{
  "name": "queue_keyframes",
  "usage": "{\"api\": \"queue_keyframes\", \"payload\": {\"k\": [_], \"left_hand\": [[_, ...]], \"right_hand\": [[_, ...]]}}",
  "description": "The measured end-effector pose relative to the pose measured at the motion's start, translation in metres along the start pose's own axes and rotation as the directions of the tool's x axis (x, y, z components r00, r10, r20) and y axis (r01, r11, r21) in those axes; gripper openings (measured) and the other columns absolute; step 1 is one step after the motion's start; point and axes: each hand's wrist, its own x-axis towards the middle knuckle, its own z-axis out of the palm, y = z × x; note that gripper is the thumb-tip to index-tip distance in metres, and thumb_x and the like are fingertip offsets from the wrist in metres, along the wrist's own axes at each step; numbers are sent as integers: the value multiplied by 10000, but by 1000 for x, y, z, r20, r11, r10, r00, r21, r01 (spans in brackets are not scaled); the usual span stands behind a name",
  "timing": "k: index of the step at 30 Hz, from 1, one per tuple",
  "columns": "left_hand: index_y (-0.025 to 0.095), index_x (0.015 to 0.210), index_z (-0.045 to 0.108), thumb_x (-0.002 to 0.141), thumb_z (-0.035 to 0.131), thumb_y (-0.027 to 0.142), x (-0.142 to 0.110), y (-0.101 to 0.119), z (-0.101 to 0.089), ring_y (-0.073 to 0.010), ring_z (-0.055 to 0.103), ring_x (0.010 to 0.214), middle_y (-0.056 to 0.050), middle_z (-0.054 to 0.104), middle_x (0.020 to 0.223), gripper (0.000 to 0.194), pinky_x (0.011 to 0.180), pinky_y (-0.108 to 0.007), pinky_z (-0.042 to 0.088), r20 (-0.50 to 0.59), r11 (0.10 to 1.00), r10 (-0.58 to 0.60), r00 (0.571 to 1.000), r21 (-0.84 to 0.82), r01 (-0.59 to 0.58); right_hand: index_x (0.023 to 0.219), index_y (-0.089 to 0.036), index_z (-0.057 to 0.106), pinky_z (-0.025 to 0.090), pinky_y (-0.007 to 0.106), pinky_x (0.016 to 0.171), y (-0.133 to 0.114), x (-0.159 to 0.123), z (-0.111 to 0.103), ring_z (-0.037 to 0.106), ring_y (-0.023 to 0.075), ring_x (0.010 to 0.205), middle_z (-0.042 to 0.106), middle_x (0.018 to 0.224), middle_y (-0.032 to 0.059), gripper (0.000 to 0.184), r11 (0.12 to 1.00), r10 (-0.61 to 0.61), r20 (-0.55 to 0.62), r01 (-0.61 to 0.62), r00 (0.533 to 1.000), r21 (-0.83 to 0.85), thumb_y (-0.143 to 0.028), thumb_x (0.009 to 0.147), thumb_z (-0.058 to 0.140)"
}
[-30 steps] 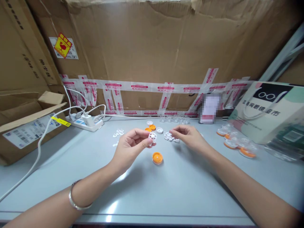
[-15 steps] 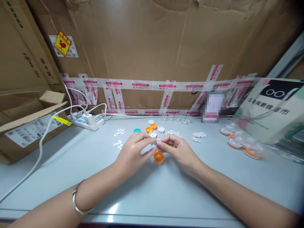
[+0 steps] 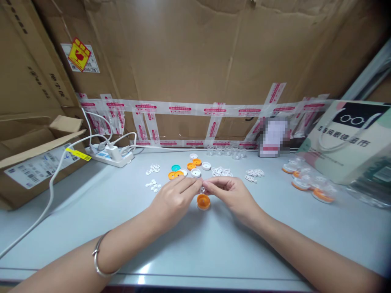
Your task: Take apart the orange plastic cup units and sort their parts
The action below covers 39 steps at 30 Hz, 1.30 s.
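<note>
My left hand and my right hand meet fingertip to fingertip over the middle of the table. Between them they pinch a small white openwork plastic part, mostly hidden by the fingers. Just below and nearer to me, a round orange cap rests on the table with its hollow side up. Behind the hands lie orange caps, a white cap and a teal cap. A pile of white openwork pieces lies right behind my right hand.
Small white discs lie to the left, more white pieces to the right. Clear cups line the back. Orange-based clear assemblies stand near a paper bag. A power strip and open carton occupy the left.
My right hand has come left from the white pieces to join my left hand at the held part. Both hands now cover more of it, and it sits slightly lower, closer to the orange cap.
</note>
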Motion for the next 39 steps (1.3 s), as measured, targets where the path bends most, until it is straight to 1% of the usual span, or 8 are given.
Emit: {"api": "queue_keyframes", "payload": {"k": [9,15,21,30,32,34,36,39], "left_hand": [[154,987,591,845,438,106,1,5,-4,-159,583,752,-68,669,913,215,703,-294,466,-35,999,14,999,35,-13],[165,1012,590,850,427,110,0,5,-4,-155,583,732,-66,674,906,236,708,-301,473,-44,1000,14,999,24,-13],[172,963,613,844,443,116,0,6,-6,-174,621,814,-90,674,932,215,736,-310,500,-101,997,21,995,-68,-28],[210,904,654,828,476,114,-1,-3,6,-174,636,867,-57,689,930,216,765,-310,512,-54,965,-86,995,-252,69],[219,884,672,820,498,124,2,-2,6,-172,640,867,-51,690,935,208,781,-310,512,-40,923,-163,986,-360,138],[230,867,689,802,534,146,6,-2,5,-175,633,885,-50,682,963,187,824,-326,498,-6,838,-291,957,-484,252],[232,851,700,785,564,180,9,-1,3,-181,616,909,-49,675,968,159,859,-344,479,57,709,-442,895,-589,387],[195,809,706,769,581,242,14,0,0,-175,605,853,-59,657,911,140,785,-317,507,212,451,-613,761,-697,557]], "right_hand": [[869,-208,720,508,282,683,2,-6,6,638,171,730,708,770,34,233,994,-97,-47,95,994,-44,-356,720,619],[828,-193,727,522,301,681,3,-7,8,639,170,691,706,750,43,247,996,-91,-79,91,993,0,-383,698,635],[786,-186,725,541,322,683,7,-3,9,642,167,659,696,707,42,274,992,-2,-116,17,993,127,-415,643,677],[788,-156,708,527,283,718,10,4,7,636,131,655,691,702,27,294,963,175,-47,-161,983,218,-369,586,730],[765,-152,699,526,272,703,12,7,4,633,122,637,687,690,25,274,962,192,-63,-175,979,210,-366,595,724],[752,-152,690,526,277,696,12,13,-4,634,128,640,685,687,28,268,970,185,-105,-165,977,176,-367,595,721],[768,-151,685,520,290,696,12,19,-18,636,144,662,688,708,39,282,989,132,-175,-118,976,84,-378,603,709],[804,-149,686,499,303,674,11,29,-45,632,175,690,691,742,61,291,978,-23,-295,-40,955,-207,-391,645,667]]}}
